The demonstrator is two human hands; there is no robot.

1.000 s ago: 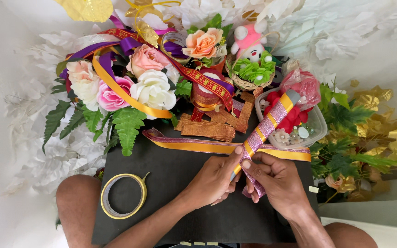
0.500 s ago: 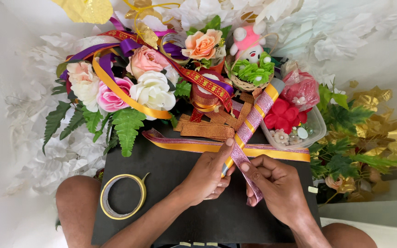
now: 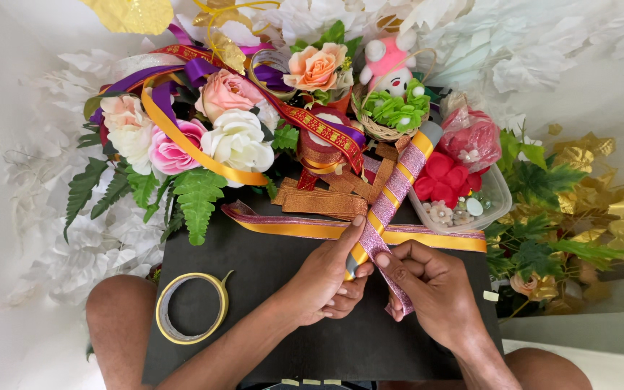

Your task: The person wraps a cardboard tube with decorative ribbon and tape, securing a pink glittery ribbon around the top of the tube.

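A pink glitter ribbon with orange stripes runs diagonally up from both my hands toward the wicker basket. My left hand pinches its lower part, index finger stretched along the strip. My right hand grips the ribbon's folded pink tail, which hangs down between the hands. Under them a second ribbon, orange with pink edges, lies flat across the black board on my lap.
A roll of yellow tape lies on the board's left. Behind it are fabric flowers, fern leaves, purple and red ribbons, a wicker basket with a pink toy, and a clear tub of red petals.
The striped ribbon has swung from pointing right over the tub to leaning more toward the basket. Both hands have shifted slightly down and closer together.
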